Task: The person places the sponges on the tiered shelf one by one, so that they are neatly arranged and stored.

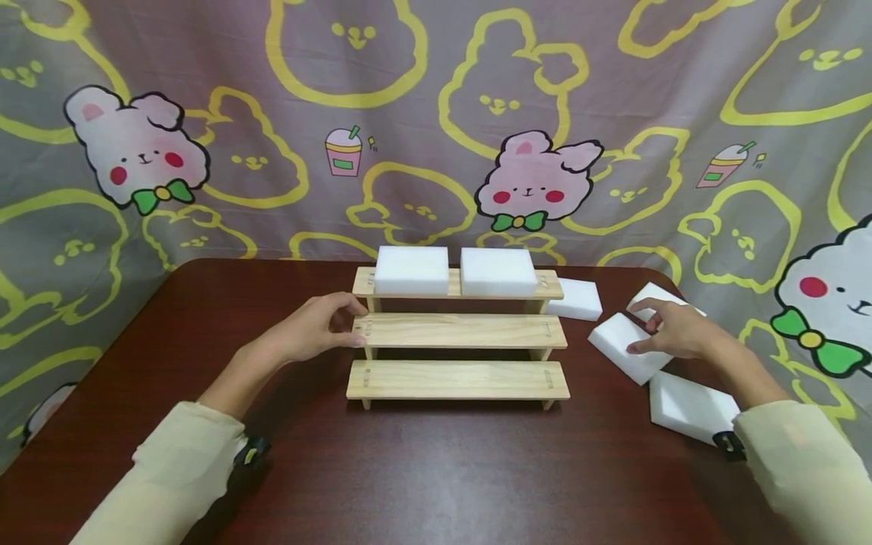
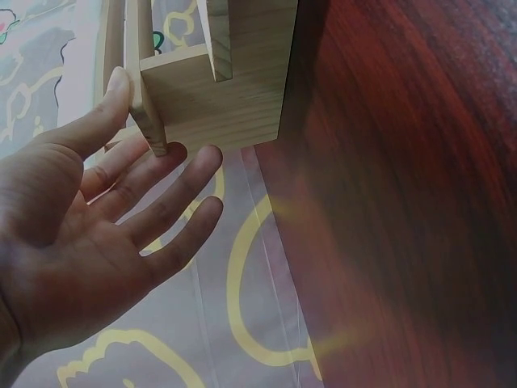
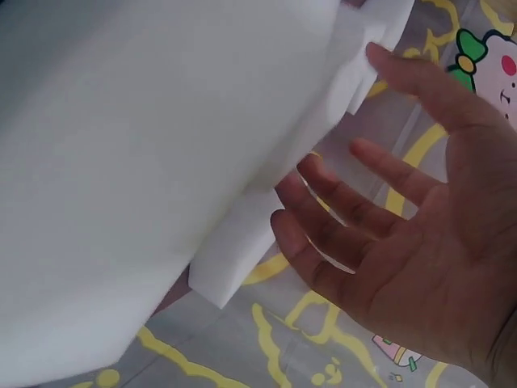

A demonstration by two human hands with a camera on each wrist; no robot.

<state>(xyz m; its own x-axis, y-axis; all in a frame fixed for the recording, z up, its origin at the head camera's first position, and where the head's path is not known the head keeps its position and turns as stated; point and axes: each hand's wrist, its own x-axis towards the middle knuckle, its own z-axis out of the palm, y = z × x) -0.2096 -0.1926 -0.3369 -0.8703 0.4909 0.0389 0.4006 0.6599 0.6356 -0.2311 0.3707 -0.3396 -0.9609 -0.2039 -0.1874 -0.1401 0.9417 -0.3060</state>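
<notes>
A three-step wooden display rack [image 1: 458,331] stands on the table, with one white foam block [image 1: 412,269] and another foam block [image 1: 499,271] on its top step. My left hand [image 1: 315,330] holds the left end of the middle step, thumb on one side of the board and fingertips on the other, as the left wrist view shows. To the right, my right hand [image 1: 677,330] reaches over a tilted-looking foam block [image 1: 621,344]. Its thumb and index finger are spread above that block's edges. In the right wrist view the fingers [image 3: 339,206] are loosely bent beside the white foam; firm contact is unclear.
A foam block [image 1: 577,299] lies behind the rack's right end. Another block [image 1: 654,294] sits beyond my right hand, and one more [image 1: 691,405] lies under my right wrist. Behind the dark wooden table [image 1: 436,469] hangs a patterned curtain [image 1: 422,113].
</notes>
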